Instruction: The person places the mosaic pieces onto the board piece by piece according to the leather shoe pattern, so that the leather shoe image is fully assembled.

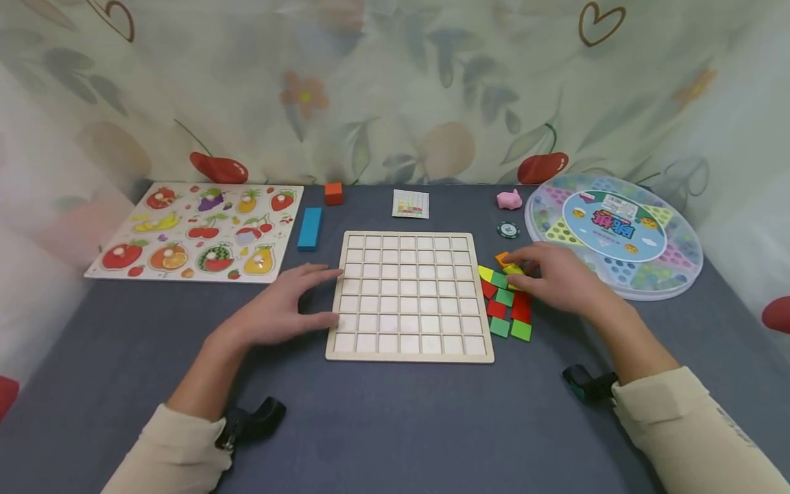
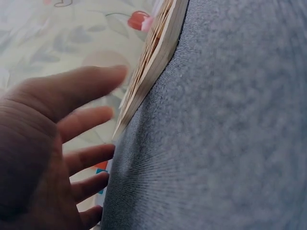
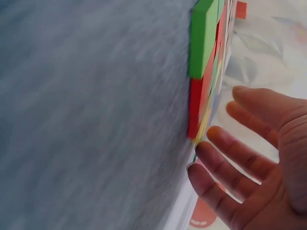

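Observation:
A light wooden grid board (image 1: 409,359) with rows of square cells lies flat in the middle of the table. My left hand (image 1: 280,305) is at its left edge, fingers and thumb spread and extended, holding nothing. In the left wrist view the thumb (image 2: 91,86) reaches toward the board's side. My right hand (image 1: 558,278) is over the far end of a cluster of coloured square tiles beside the board, its fingers loosely extended. Red tiles (image 1: 521,307), green tiles (image 1: 521,331) and yellow tiles show in the cluster, with an orange tile (image 1: 502,259) by the fingertips.
Left of the board lie a fruit picture board (image 1: 204,233), a blue block (image 1: 310,229) and an orange cube (image 1: 333,193). Behind it is a small card with a coloured grid (image 1: 410,204). To the right are a pink pig figure (image 1: 509,200), a chip (image 1: 508,230) and a round game box (image 1: 685,264).

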`<state>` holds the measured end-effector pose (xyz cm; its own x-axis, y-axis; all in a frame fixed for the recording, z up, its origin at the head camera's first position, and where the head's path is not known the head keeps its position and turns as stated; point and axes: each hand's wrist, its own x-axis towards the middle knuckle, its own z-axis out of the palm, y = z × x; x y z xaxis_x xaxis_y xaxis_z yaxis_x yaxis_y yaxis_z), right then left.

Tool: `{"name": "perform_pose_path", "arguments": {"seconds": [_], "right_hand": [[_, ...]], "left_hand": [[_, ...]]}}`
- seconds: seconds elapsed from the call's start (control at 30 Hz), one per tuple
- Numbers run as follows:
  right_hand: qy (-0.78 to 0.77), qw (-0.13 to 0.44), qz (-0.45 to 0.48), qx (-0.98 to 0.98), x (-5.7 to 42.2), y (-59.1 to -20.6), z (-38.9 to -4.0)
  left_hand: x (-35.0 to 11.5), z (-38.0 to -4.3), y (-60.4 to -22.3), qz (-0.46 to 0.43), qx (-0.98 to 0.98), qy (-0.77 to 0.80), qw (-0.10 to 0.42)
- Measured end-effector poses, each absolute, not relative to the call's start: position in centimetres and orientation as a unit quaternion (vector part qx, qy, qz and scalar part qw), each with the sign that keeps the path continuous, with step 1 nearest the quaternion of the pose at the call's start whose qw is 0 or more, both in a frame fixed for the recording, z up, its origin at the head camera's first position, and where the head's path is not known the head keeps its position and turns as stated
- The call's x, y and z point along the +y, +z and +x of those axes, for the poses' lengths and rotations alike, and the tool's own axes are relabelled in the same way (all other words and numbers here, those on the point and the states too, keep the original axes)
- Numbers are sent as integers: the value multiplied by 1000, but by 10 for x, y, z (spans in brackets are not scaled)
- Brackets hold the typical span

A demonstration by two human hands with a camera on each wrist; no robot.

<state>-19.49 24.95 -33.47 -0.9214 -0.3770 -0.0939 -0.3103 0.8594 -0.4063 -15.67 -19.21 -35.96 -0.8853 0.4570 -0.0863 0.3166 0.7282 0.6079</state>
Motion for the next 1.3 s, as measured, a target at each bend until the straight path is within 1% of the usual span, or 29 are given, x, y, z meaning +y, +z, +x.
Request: {"name": "perform_pose_path", "arguments": {"seconds": [0.27, 0.5, 0.63, 0.8, 1.0, 1.17, 1.23, 1.3], "right_hand": [[-180, 85, -177, 964, 232, -335, -203], [-154, 104, -181, 966, 219, -337, -214], [-165, 119, -181, 962, 214, -337, -220], [-209, 138, -157, 955, 217, -333, -220], [-290, 109, -127, 942, 214, -328, -215], [-362, 92, -86, 923, 194, -320, -211], [-393, 102, -67, 911, 182, -316, -211], [-415, 125, -60, 899, 171, -313, -211]], "left_hand": [[-189, -156, -363, 211, 930, 279, 111], [-186, -155, -361, 204, 934, 272, 114], [-187, -155, -359, 201, 933, 273, 119], [-186, -156, -361, 204, 931, 276, 124], [-184, -156, -362, 195, 935, 266, 131], [-187, -155, -360, 184, 938, 260, 139], [-188, -154, -359, 186, 937, 262, 139], [-191, -154, -359, 187, 935, 266, 139]]}}
